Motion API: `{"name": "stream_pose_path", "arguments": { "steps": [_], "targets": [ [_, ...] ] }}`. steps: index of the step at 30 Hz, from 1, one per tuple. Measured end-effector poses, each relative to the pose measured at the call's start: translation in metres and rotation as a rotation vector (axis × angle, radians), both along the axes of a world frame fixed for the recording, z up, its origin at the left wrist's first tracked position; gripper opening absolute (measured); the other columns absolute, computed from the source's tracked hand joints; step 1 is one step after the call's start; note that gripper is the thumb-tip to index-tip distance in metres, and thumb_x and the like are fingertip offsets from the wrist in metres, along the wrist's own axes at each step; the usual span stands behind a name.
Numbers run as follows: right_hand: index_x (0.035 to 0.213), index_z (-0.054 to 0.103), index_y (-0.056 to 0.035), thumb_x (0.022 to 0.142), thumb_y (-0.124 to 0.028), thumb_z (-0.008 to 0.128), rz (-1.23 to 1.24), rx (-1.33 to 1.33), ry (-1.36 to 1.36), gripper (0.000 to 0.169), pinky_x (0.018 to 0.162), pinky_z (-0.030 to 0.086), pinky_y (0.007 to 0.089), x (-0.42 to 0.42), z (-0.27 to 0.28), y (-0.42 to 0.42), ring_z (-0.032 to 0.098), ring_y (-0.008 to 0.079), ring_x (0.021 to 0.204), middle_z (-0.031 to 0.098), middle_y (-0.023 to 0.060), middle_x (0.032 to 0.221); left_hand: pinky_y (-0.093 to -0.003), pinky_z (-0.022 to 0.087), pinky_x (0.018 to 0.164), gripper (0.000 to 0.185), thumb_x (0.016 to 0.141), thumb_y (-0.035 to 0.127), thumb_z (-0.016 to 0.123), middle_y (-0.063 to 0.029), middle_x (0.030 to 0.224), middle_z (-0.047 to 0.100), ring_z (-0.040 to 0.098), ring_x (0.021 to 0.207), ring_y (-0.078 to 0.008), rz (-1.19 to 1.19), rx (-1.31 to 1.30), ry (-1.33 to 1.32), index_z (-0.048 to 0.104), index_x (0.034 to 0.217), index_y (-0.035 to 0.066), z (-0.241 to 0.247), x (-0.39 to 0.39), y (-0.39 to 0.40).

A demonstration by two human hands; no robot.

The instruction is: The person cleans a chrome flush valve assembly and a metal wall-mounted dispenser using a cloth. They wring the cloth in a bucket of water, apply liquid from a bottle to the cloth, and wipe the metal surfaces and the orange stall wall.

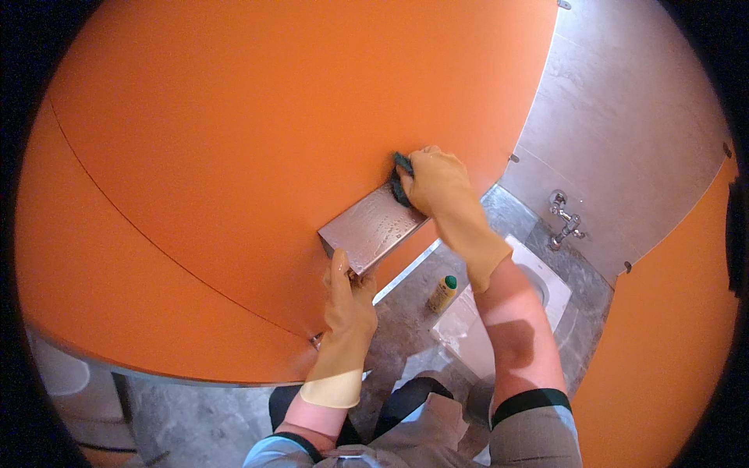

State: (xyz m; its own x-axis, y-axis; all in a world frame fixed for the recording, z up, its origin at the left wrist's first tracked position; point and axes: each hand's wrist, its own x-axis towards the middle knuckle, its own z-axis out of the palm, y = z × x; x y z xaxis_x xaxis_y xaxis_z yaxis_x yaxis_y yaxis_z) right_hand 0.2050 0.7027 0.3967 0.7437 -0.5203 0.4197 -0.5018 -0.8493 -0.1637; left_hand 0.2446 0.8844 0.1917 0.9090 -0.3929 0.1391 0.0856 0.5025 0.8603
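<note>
A stainless-steel box (pixel 371 225), likely a toilet-paper holder with a flat top, is fixed to the orange partition panel (pixel 234 146). Drops of water dot its top. My left hand (pixel 350 298), in a yellowish rubber glove, grips the box's near left corner, thumb at its end and fingers partly hidden underneath. My right hand (pixel 439 181), gloved the same way, holds a dark green scouring pad (pixel 400 188) at the far right end of the box, where the top meets the panel. The glove covers part of the pad.
Below stands a yellow bottle with a green cap (pixel 443 294), beside a white squat toilet (pixel 468 330) set in grey floor tiles (pixel 404 327). A chrome flush valve (pixel 565 222) juts from the tiled wall (pixel 620 117). Another orange partition (pixel 661 333) rises on the right.
</note>
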Motion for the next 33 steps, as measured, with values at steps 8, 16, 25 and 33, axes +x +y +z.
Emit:
{"name": "stream_pose_path", "arguments": {
  "steps": [8, 16, 25, 33],
  "targets": [
    [0.096, 0.075, -0.0051, 0.089, -0.032, 0.064, 0.241, 0.044, 0.089, 0.03, 0.088, 0.055, 0.0514, 0.002, -0.002, 0.049, 0.068, 0.0431, 0.098, 0.071, 0.0245, 0.102, -0.0345, 0.053, 0.086, 0.076, 0.083, -0.013, 0.073, -0.0172, 0.117, 0.053, 0.06, 0.103, -0.0249, 0.004, -0.13, 0.123, 0.042, 0.147, 0.012, 0.014, 0.002, 0.003],
    [0.1, 0.078, -0.0047, 0.095, -0.037, 0.06, -0.155, -0.034, -0.107, 0.037, 0.087, 0.057, 0.0476, -0.003, -0.001, -0.038, 0.071, 0.0388, 0.1, 0.074, 0.0207, 0.105, -0.0352, 0.053, 0.085, 0.067, 0.087, -0.003, 0.077, -0.0149, 0.116, 0.053, 0.059, 0.102, -0.0218, -0.099, -0.372, 0.448, 0.043, 0.143, 0.012, 0.012, 0.006, -0.003],
    [0.093, 0.074, -0.0063, 0.086, -0.03, 0.066, 0.27, 0.035, -0.075, 0.026, 0.084, 0.055, 0.0509, -0.003, -0.019, 0.081, 0.068, 0.043, 0.091, 0.071, 0.0232, 0.095, -0.0384, 0.048, 0.102, 0.051, 0.095, 0.034, 0.071, -0.0083, 0.12, 0.053, 0.055, 0.111, -0.0209, 0.003, -0.267, 0.22, 0.048, 0.13, 0.005, 0.05, -0.014, 0.002],
    [0.1, 0.078, -0.0059, 0.096, -0.038, 0.059, -0.194, 0.1, -0.084, 0.037, 0.088, 0.056, 0.0498, 0.016, -0.005, -0.021, 0.07, 0.0416, 0.098, 0.073, 0.0215, 0.104, -0.0378, 0.049, 0.101, 0.043, 0.096, 0.036, 0.07, -0.0079, 0.116, 0.055, 0.055, 0.109, -0.0192, 0.021, -0.321, 0.253, 0.053, 0.119, 0.004, 0.054, -0.016, 0.004]
  ]
}}
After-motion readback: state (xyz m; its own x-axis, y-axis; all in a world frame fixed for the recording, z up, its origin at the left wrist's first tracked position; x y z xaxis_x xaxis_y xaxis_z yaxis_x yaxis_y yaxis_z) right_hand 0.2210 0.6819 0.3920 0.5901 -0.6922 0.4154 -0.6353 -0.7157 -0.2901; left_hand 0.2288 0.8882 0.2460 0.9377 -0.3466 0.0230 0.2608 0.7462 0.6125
